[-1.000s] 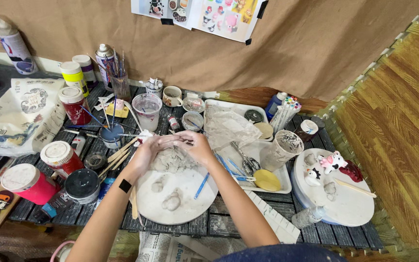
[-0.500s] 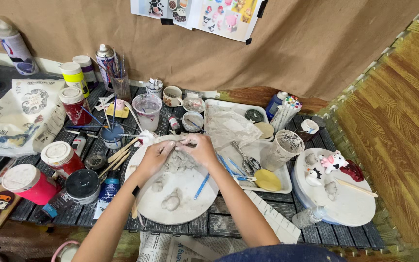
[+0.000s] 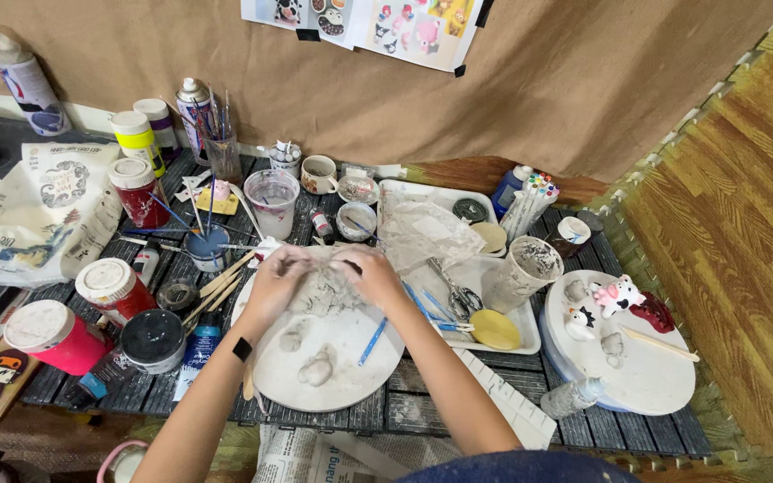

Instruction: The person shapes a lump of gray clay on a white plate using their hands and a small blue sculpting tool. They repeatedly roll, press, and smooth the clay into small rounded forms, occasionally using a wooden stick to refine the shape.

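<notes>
Both hands press down together on 1 grey lump of clay [image 3: 326, 291] at the far edge of a round white board [image 3: 351, 376]. The left hand [image 3: 277, 279] and the right hand [image 3: 370, 273] sit side by side, fingers curled over the lump, so each grip is closed on it from its own side; the fingertips nearly meet above it. The clay lies directly under and between the palms, its long axis running left to right, equally near to both hands.

Just nearer the person than the grip, 2 smaller clay pieces [image 3: 315, 367] rest apart on the board, and a blue tool [image 3: 372, 342] lies slanted beside the right wrist. Left of the grip, wooden sticks [image 3: 216, 288] lean off the board onto the table [image 3: 422, 407].

The palms hide the lump's true shape, and the thumbs cannot be made out.
</notes>
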